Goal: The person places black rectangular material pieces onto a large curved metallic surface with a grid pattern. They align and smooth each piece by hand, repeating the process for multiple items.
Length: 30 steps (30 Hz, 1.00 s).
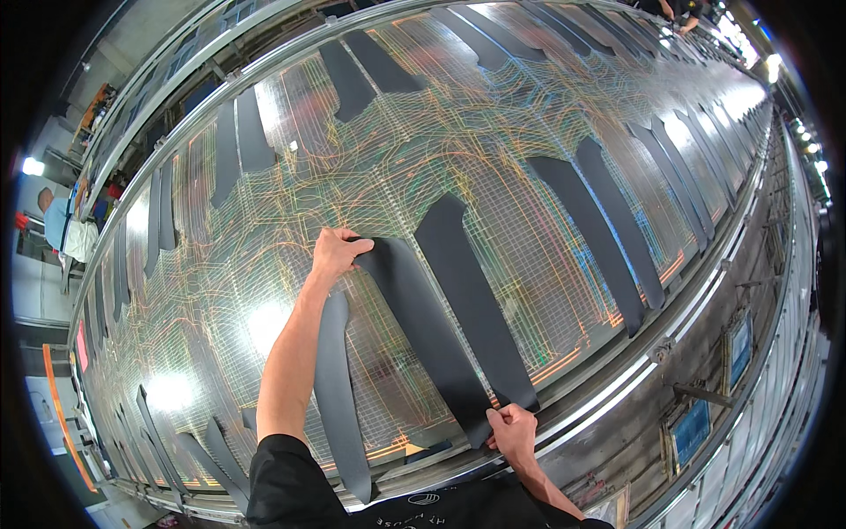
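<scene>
A long strip of dark fabric (426, 330) runs between my two hands over the printing table (390, 370). With thumb and fingers, my left hand (340, 251) pinches its far corner. My right hand (512, 430) grips the near end at the table's front edge. Close along its right side lies a second dark panel (466, 297) with a pointed far end, and a narrow pale line runs between the two. Another dark fabric strip (340, 397) rests below my left forearm, its far end partly hidden by the arm.
Colored grid and curved lines cover the tabletop. Several more panel pairs (595, 218) lie along both sides. A metal rail (634, 370) follows the front edge, with framed screens (691, 433) beyond. One person (59, 221) is at far left; another person's hands (687, 23) show at top right.
</scene>
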{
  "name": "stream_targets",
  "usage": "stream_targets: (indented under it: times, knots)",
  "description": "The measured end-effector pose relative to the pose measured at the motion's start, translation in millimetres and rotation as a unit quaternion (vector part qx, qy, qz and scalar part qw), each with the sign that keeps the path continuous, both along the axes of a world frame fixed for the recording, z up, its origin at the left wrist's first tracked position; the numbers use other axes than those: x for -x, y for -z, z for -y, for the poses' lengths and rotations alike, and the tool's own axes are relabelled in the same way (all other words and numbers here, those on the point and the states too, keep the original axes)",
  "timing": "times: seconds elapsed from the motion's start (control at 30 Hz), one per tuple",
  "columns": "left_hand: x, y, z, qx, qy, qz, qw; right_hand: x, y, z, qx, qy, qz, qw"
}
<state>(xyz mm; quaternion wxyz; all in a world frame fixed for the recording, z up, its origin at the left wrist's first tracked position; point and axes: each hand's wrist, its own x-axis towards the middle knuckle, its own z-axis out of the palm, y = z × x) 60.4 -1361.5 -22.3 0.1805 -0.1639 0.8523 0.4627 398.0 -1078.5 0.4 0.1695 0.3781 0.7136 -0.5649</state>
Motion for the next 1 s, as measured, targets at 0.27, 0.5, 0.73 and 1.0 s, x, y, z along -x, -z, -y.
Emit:
stream_targets:
  times: [0.27,0.5,0.73,1.0]
  knots:
    - [-1,-3,-2,-0.001,-0.001,-0.004,1.0,-1,2,-1,0.004,0.001,-0.001,1.0]
    - [-1,1,1,-0.006,-0.001,-0.006,1.0,-2,2,0,0.018,0.001,-0.002,1.0]
    - [-3,-4,-2,0.001,0.004,-0.013,1.0,-2,2,-1,0.003,-0.014,-0.008,1.0]
    - [-6,-10,-7,0.024,0.013,-0.018,0.999,-2,1,-2,0.0,-0.014,-0.015,1.0]
